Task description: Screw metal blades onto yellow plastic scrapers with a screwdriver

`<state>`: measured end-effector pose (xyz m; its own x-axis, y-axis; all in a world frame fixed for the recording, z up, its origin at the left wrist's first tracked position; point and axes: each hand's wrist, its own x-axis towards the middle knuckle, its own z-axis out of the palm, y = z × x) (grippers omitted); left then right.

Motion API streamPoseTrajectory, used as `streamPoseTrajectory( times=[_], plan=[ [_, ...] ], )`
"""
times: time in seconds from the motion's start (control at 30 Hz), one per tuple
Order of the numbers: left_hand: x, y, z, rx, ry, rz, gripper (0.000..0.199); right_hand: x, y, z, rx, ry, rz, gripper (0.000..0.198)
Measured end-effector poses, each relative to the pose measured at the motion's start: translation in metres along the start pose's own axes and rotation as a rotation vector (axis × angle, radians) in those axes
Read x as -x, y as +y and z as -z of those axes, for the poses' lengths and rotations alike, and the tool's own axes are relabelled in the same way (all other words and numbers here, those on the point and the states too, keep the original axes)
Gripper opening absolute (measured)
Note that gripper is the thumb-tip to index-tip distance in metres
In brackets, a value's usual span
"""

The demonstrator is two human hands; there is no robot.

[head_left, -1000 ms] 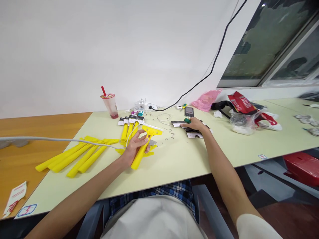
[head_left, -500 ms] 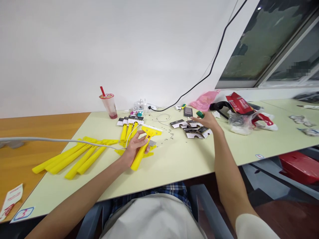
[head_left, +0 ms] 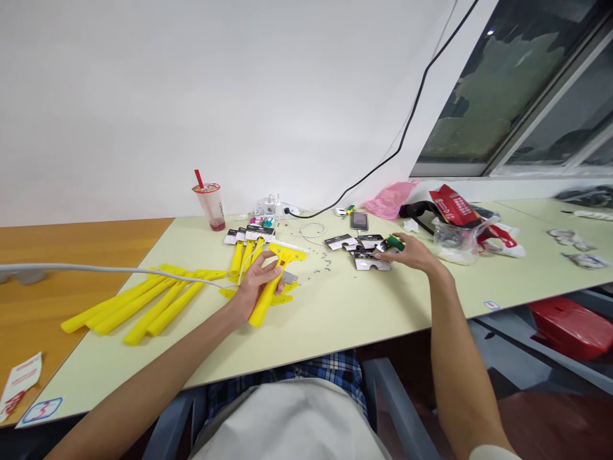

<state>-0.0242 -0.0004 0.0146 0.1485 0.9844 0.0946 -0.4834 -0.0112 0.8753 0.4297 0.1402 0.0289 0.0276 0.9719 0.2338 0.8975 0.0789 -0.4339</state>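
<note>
The left hand has fingers clamped around a yellow scraper. The right hand grips a green-handled tool near printed cards.

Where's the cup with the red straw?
In the head view, the cup stands left of centre near the back of the pale table, by the wall, behind and left of some black-and-white cards.

A pale yellow-green, flat-topped bench carries long yellow plastic handles, lying side by side towards its left end. Near its back edge stands a clear plastic cup with pink liquid in the bottom. Tiny silvery metal pieces lie scattered near black-and-white printed cards. Behind these cards are a dark rectangular handheld device and a crumpled pink plastic bag.
</note>
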Motion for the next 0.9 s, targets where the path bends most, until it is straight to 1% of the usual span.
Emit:
streamPoseTrajectory(
  times=[0.07,0.17,0.2,0.23,0.3,0.37,0.43,0.5,0.57,0.7,0.8,0.9],
  plan=[
    [-0.001,0.004,0.0,-0.019,0.016,-0.033,0.06,0.004,-0.019,0.005,-0.107,0.121,0.109,0.107],
    [-0.003,0.012,-0.004,-0.051,0.033,-0.084,0.061,0.014,-0.057,0.012,-0.268,0.306,0.317,0.109],
    [-0.005,0.017,-0.007,-0.067,0.033,-0.097,0.061,0.019,-0.071,0.014,-0.312,0.343,0.373,0.108],
    [-0.007,0.022,-0.01,-0.086,0.035,-0.111,0.061,0.024,-0.084,0.016,-0.36,0.367,0.42,0.106],
    [-0.015,0.035,-0.019,-0.124,0.035,-0.148,0.06,0.033,-0.108,0.019,-0.449,0.37,0.494,0.103],
    [-0.025,0.05,-0.032,-0.146,0.025,-0.207,0.058,0.04,-0.128,0.018,-0.495,0.388,0.532,0.1],
    [-0.037,0.065,-0.048,-0.151,-0.011,-0.28,0.054,0.047,-0.143,0.015,-0.522,0.394,0.558,0.096],
    [-0.049,0.078,-0.066,-0.149,-0.07,-0.35,0.053,0.054,-0.154,0.009,-0.54,0.394,0.578,0.091],
    [-0.06,0.087,-0.084,-0.159,-0.113,-0.427,0.053,0.059,-0.162,0.003,-0.556,0.376,0.575,0.091],
    [-0.073,0.095,-0.113,-0.206,-0.151,-0.541,0.055,0.064,-0.168,-0.01,-0.56,0.346,0.587,0.094],
    [-0.077,0.097,-0.121,-0.23,-0.173,-0.572,0.054,0.06,-0.167,-0.019,-0.521,0.346,0.63,0.094],
    [-0.077,0.099,-0.117,-0.245,-0.177,-0.585,0.053,0.058,-0.169,-0.027,-0.481,0.318,0.67,0.097]
  ],
)
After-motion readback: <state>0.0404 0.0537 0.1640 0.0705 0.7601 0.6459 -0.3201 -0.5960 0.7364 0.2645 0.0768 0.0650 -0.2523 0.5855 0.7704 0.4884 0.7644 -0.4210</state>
